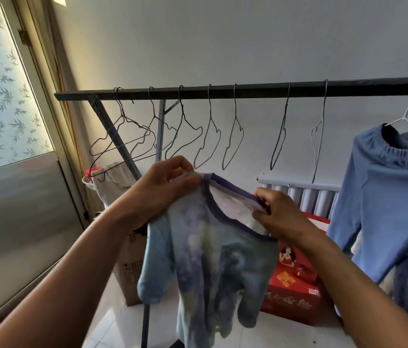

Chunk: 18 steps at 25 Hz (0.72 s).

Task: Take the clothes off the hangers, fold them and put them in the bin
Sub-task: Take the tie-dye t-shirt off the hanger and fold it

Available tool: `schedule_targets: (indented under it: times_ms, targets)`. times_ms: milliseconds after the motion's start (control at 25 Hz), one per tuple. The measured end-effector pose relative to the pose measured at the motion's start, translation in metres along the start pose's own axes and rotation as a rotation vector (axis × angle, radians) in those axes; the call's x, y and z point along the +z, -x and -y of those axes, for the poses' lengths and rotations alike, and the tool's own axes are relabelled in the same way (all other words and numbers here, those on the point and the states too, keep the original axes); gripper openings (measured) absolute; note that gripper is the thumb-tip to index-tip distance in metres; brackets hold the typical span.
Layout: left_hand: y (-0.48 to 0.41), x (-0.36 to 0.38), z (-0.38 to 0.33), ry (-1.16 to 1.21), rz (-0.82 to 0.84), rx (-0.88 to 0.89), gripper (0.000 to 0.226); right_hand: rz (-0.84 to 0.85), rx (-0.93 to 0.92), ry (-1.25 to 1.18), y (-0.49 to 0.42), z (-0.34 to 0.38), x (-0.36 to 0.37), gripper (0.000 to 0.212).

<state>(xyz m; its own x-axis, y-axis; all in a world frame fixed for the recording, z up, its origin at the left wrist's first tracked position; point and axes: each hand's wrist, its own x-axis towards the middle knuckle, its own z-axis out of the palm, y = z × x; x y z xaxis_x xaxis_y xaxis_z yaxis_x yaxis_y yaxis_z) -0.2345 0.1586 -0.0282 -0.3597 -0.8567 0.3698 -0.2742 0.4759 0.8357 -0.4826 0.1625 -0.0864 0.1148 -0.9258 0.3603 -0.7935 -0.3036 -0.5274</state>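
Left hand (pixel 164 188) and right hand (pixel 282 218) on collar of blue shirt (pixel 213 259)

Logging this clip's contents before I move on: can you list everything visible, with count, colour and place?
patterned shirt: one, blue-purple, held in front of the rail
wire hangers: about eight, dark, bare, along the rail
rail: one, black, across the middle
hanging garment: one, blue, far right, on a white hanger
red box: one, on the floor behind the shirt
cardboard box: one, brown, on the floor, left of the shirt
radiator: one, white, by the wall
door: one, grey, frosted glass, far left
left hand: grips the shirt's shoulder
right hand: fingers pinch the neckline
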Motion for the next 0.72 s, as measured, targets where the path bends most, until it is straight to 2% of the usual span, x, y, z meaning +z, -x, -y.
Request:
schedule_targets:
  times_ms: [80, 240, 280, 400, 440, 520, 720]
  targets:
    - [0.002, -0.012, 0.002, -0.152, -0.084, -0.012, 0.020, 0.043, 0.039, -0.045, -0.001, -0.013, -0.010, 0.020]
    - [0.010, -0.034, 0.011, -0.396, -0.059, 0.016, 0.014, 0.161, 0.093, -0.414, -0.003, -0.016, -0.024, 0.005]
    - [0.012, -0.037, 0.014, -0.377, -0.076, 0.015, 0.016, 0.184, 0.105, -0.523, -0.002, -0.015, -0.025, 0.003]
    - [0.019, -0.041, 0.016, -0.217, -0.108, -0.013, 0.018, 0.260, 0.140, -0.750, 0.000, -0.007, -0.027, 0.019]
    - [0.021, -0.043, 0.016, -0.198, -0.101, -0.017, 0.020, 0.282, 0.136, -0.714, 0.001, -0.003, -0.028, 0.015]
    - [0.023, -0.044, 0.014, -0.203, -0.085, 0.003, 0.020, 0.266, 0.108, -0.468, 0.000, 0.003, -0.029, 0.006]
    - [0.019, -0.047, 0.016, -0.288, -0.072, 0.063, 0.019, -0.014, 0.054, 0.170, -0.004, 0.012, -0.028, 0.009]
